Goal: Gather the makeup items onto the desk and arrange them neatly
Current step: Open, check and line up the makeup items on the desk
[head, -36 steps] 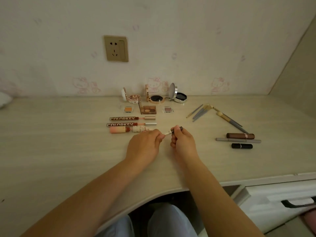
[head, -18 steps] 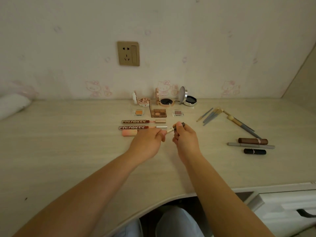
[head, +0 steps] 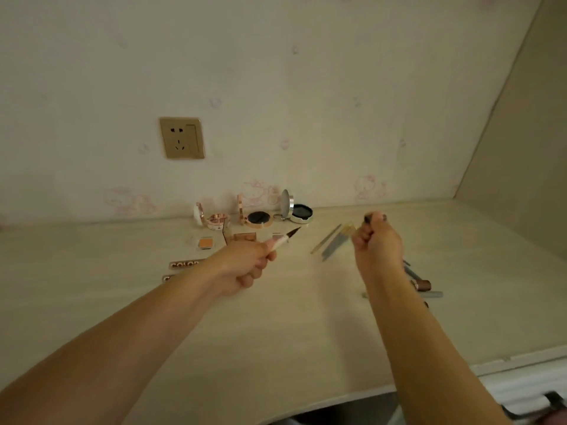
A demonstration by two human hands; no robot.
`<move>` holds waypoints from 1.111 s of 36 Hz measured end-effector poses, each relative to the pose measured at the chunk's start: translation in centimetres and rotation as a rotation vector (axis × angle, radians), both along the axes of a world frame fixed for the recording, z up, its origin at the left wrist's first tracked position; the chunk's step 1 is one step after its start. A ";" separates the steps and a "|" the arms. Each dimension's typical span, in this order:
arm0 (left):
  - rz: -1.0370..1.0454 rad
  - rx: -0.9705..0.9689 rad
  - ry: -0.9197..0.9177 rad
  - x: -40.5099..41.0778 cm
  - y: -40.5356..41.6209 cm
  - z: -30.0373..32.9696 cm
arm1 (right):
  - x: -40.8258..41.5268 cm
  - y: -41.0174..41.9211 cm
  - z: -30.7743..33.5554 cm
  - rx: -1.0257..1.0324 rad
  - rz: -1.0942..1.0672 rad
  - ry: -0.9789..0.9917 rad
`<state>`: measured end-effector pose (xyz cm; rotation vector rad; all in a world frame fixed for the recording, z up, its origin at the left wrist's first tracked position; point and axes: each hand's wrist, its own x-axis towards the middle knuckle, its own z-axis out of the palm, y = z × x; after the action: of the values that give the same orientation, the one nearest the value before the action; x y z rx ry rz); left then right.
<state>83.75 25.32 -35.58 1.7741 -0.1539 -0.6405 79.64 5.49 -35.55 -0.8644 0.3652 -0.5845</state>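
Left hand (head: pixel 242 266) grasping a pale liner pen (head: pixel 283 240) with dark tip bared, pointing far-right above the desk (head: pixel 276 332), right hand (head: pixel 377 245) well apart, clenched round a dark cap (head: pixel 369 217), three open compacts (head: pixel 257 217) along the far wall, brushes (head: pixel 333 242) between the hands

Gold wall socket (head: pixel 181 138) — cartoon-cat wallpaper (head: pixel 369 187) behind.

Both forearms reach forward, hands raised and well apart. Left hand (head: pixel 245 265): fingers curled, pinching a thin brush-tipped pen (head: pixel 285 240) whose tip points toward 2 o'clock. Right hand (head: pixel 377 243): closed fist gripping a dark cap (head: pixel 369 217) that protrudes at 12 o'clock.
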 end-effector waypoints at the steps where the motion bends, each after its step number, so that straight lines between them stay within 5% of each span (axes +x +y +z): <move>1: 0.044 -0.034 0.048 0.8 0.0 0.1 | 0.3 -2.3 0.6 -0.028 -0.068 0.017; 4: 0.115 -0.008 -0.047 2.7 -2.5 1.1 | 2.2 -6.3 0.7 -0.289 -0.141 0.128; 9: 0.066 0.337 -0.558 5.9 -10.6 1.3 | 6.8 -8.7 0.3 -0.565 -0.113 0.254; 17: -0.069 0.498 -0.622 13.5 -17.9 -1.5 | 12.6 -15.4 -1.9 -0.518 -0.016 0.300; 27: -0.075 0.579 -0.816 19.7 -23.3 -5.3 | 18.4 -21.5 -5.5 -1.049 -0.017 0.535; 40: -0.011 0.831 -0.998 21.9 -25.6 -8.3 | 21.0 -23.7 -9.0 -1.408 0.019 0.676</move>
<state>105.67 -0.30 -43.89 2.7717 -0.6420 0.3072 100.67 -18.25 -44.59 -2.4442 0.5397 -0.4662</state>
